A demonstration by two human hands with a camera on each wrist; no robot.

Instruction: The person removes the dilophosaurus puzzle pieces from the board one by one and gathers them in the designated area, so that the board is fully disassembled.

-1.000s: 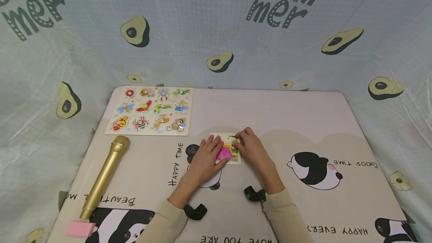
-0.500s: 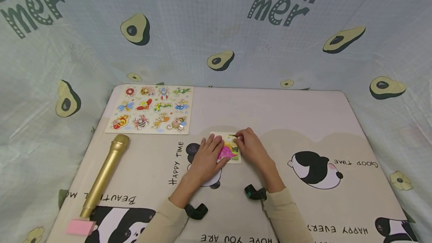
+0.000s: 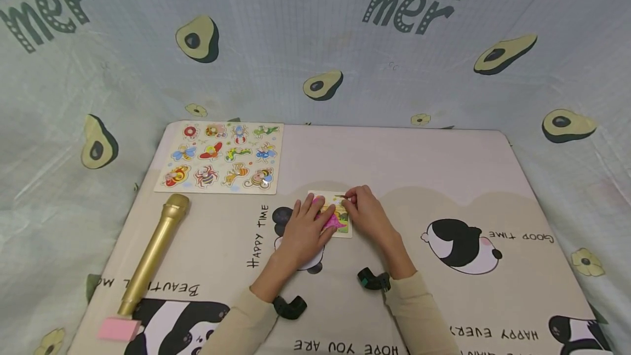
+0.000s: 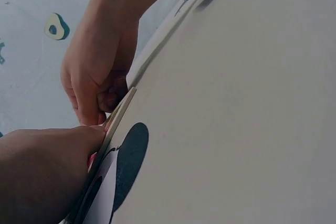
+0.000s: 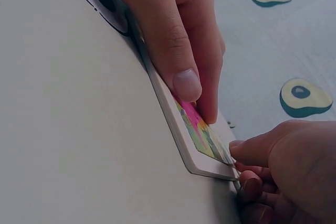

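A small thick board with a white border and a bright picture, partly a pink figure, lies in the middle of the table. My left hand rests on its left part, fingers fairly straight and covering much of the pink figure. At the board's upper right corner is my right hand, its thumb and curled fingers pinching the edge. A thin dark sliver shows by these fingertips in the head view. From the right wrist, the right thumb lies over the corner, with the other fingers below.
An insect picture board lies at the back left of the table. A gold microphone-shaped object and a pink block are at the left. Dark wrist devices sit beside both wrists. An avocado-print sheet hangs behind.
My left fingers have shifted slightly right across the picture, covering more of the pink figure. The right hand stays at the board's corner. The head view has tilted a little.
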